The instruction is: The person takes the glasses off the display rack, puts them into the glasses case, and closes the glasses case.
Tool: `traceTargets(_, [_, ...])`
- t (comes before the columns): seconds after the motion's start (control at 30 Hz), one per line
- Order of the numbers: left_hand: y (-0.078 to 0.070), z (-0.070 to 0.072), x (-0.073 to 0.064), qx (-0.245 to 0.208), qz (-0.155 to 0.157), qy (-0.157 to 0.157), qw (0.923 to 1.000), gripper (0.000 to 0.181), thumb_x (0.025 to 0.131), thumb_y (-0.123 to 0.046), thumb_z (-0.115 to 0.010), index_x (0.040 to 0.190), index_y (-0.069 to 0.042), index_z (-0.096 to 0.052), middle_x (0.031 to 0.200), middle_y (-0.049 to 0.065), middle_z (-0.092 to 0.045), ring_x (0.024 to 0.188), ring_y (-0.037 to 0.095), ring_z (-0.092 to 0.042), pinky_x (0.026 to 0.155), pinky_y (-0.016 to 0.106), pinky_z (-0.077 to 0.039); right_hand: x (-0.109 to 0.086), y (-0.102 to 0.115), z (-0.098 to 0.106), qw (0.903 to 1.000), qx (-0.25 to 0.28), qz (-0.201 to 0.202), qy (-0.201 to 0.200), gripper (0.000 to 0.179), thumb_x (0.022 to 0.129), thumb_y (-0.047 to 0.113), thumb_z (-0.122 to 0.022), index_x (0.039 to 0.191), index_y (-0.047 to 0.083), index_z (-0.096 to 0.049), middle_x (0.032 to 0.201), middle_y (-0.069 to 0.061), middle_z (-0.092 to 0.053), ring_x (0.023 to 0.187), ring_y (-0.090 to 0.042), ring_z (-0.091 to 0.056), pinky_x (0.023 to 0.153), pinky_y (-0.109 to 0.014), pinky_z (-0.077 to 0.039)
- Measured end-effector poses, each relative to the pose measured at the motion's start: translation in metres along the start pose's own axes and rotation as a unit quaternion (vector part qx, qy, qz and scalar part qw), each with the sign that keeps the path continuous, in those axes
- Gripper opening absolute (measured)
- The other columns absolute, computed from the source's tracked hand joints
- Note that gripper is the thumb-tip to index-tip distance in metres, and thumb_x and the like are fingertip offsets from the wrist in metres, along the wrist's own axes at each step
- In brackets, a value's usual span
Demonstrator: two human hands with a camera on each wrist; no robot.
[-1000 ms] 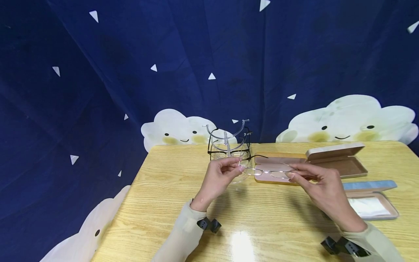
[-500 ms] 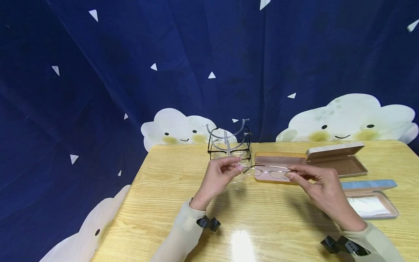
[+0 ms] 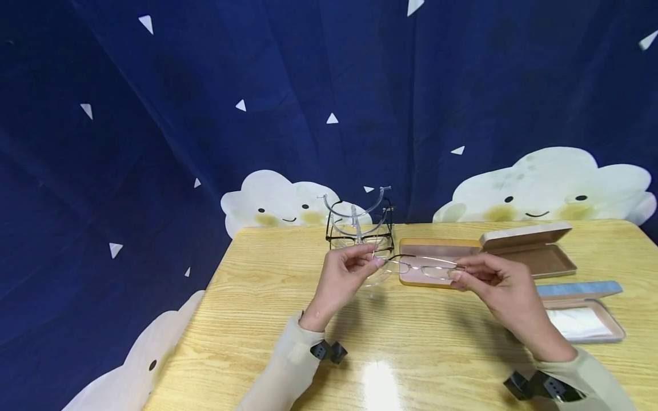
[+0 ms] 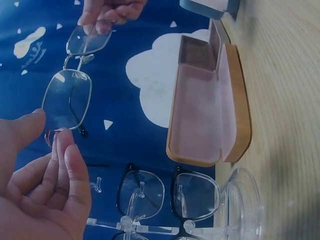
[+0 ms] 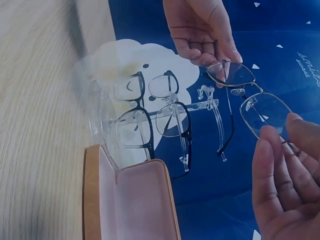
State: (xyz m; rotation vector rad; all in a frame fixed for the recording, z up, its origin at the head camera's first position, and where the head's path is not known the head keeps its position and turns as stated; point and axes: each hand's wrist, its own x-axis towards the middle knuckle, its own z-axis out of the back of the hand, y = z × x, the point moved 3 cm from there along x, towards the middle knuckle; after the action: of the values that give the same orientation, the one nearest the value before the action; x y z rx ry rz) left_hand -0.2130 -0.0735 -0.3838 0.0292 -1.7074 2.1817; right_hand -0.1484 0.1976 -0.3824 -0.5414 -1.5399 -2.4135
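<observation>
Both hands hold a pair of thin metal-rimmed eyeglasses (image 3: 416, 267) above the table. At one end of the frame, my left hand (image 3: 345, 278) pinches between thumb and fingers. The opposite end is pinched by my right hand (image 3: 506, 288). Behind the lenses, the temple from the right end lies folded across, its dark tip pointing left. In the left wrist view the near lens (image 4: 67, 100) is in full sight, fingertips at its outer corner. A clear display stand (image 3: 354, 214) carrying black-rimmed glasses (image 3: 377, 237) stands behind my left hand, which partly hides it.
An open orange case (image 3: 439, 243) with a pink lining lies behind the eyeglasses. Right of it sit an open grey-brown case (image 3: 557, 262) and an open blue case (image 3: 578, 291) holding a white cloth (image 3: 578, 323). A dark blue curtain (image 3: 319, 85) hangs behind the table.
The right-end temple has swung inward, from sticking up behind the frame to lying close along the lenses. Both hands stay almost where they were, still holding the eyeglasses.
</observation>
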Motion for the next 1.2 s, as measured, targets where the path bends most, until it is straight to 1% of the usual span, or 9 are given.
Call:
traceTargets(0.13, [0.0004,-0.0002,0.0003,-0.004,0.002,-0.007,1.0000,0.035,0.095,-0.011,-0.077,0.127,0.000,-0.073,0.100,0.022,-0.075,0.080,0.003,-0.066,0.075,0.014,-0.058,0.0015,0.0013,0.0005,0.9997,0.000,0.006,0.022,0.014,0.098,0.000,-0.069,0.110,-0.001,-0.074,0.089,0.015,-0.079,0.074,-0.003,-0.075,0.066,-0.019,-0.061])
traceTargets(0.2, [0.0005,-0.0001,0.0004,-0.005,0.003,-0.009,0.9999,0.036,0.095,-0.010,-0.077,0.128,0.001,-0.072,0.101,0.022,-0.075,0.079,0.003,-0.066,0.075,0.013,-0.058,0.0019,0.0017,0.0004,0.9995,-0.002,0.012,0.028,0.014,0.099,-0.001,-0.067,0.112,-0.002,-0.073,0.092,0.014,-0.079,0.076,-0.002,-0.075,0.066,-0.019,-0.061])
traceTargets(0.37, [0.0002,-0.0004,0.0003,-0.001,0.006,-0.007,1.0000,0.035,0.095,-0.010,-0.076,0.128,0.002,-0.072,0.101,0.022,-0.075,0.079,0.003,-0.066,0.074,0.013,-0.057,0.0021,0.0019,0.0005,0.9994,-0.007,0.018,0.028,0.014,0.099,-0.001,-0.067,0.111,-0.002,-0.073,0.092,0.010,-0.080,0.075,-0.002,-0.074,0.065,-0.019,-0.061])
traceTargets(0.53, [-0.0002,-0.0013,0.0004,0.005,0.000,-0.001,1.0000,0.031,0.095,-0.009,-0.076,0.125,0.002,-0.074,0.100,0.022,-0.075,0.079,0.002,-0.066,0.075,0.014,-0.058,0.0023,0.0014,0.0012,0.9996,-0.003,0.015,0.026,0.014,0.099,-0.001,-0.066,0.111,-0.002,-0.073,0.092,0.018,-0.078,0.075,-0.001,-0.074,0.065,-0.019,-0.061])
traceTargets(0.57, [-0.0003,-0.0015,0.0003,0.006,-0.001,0.000,1.0000,0.031,0.095,-0.009,-0.076,0.124,0.002,-0.074,0.100,0.021,-0.075,0.079,0.002,-0.066,0.075,0.014,-0.058,0.0023,0.0013,0.0015,0.9996,0.002,0.015,0.025,0.014,0.099,-0.002,-0.066,0.112,-0.003,-0.073,0.092,0.019,-0.077,0.075,-0.001,-0.074,0.066,-0.019,-0.061])
traceTargets(0.8, [-0.0008,-0.0018,-0.0002,0.020,-0.014,0.009,0.9997,0.030,0.096,-0.009,-0.075,0.124,0.002,-0.074,0.103,0.020,-0.077,0.082,0.003,-0.067,0.078,0.017,-0.060,0.0031,-0.0005,0.0019,0.9993,0.023,0.019,0.022,0.015,0.098,-0.004,-0.067,0.111,-0.004,-0.072,0.089,0.012,-0.079,0.074,-0.001,-0.074,0.065,-0.017,-0.060])
traceTargets(0.97, [-0.0005,-0.0022,-0.0002,0.029,-0.018,0.014,0.9993,0.028,0.097,-0.011,-0.074,0.122,0.001,-0.075,0.103,0.018,-0.077,0.083,0.003,-0.067,0.080,0.018,-0.060,0.0041,-0.0030,0.0016,0.9985,0.047,0.021,0.021,0.015,0.097,-0.008,-0.066,0.111,-0.007,-0.071,0.092,0.014,-0.079,0.075,-0.002,-0.075,0.066,-0.019,-0.061])
traceTargets(1.07, [0.0002,-0.0030,0.0001,0.032,-0.021,0.020,0.9991,0.026,0.097,-0.012,-0.074,0.121,0.000,-0.075,0.105,0.018,-0.077,0.083,0.001,-0.066,0.080,0.018,-0.060,0.0046,-0.0038,0.0017,0.9977,0.062,0.020,0.019,0.015,0.096,-0.010,-0.065,0.111,-0.010,-0.068,0.094,0.013,-0.079,0.075,-0.004,-0.075,0.067,-0.021,-0.062])
traceTargets(1.2, [0.0013,-0.0037,0.0001,0.031,-0.026,0.028,0.9988,0.025,0.097,-0.012,-0.074,0.120,-0.001,-0.076,0.109,0.017,-0.079,0.083,0.000,-0.067,0.080,0.018,-0.060,0.0048,-0.0048,0.0016,0.9965,0.080,0.016,0.017,0.014,0.096,-0.010,-0.065,0.110,-0.012,-0.067,0.093,0.011,-0.078,0.075,-0.006,-0.075,0.067,-0.021,-0.062])
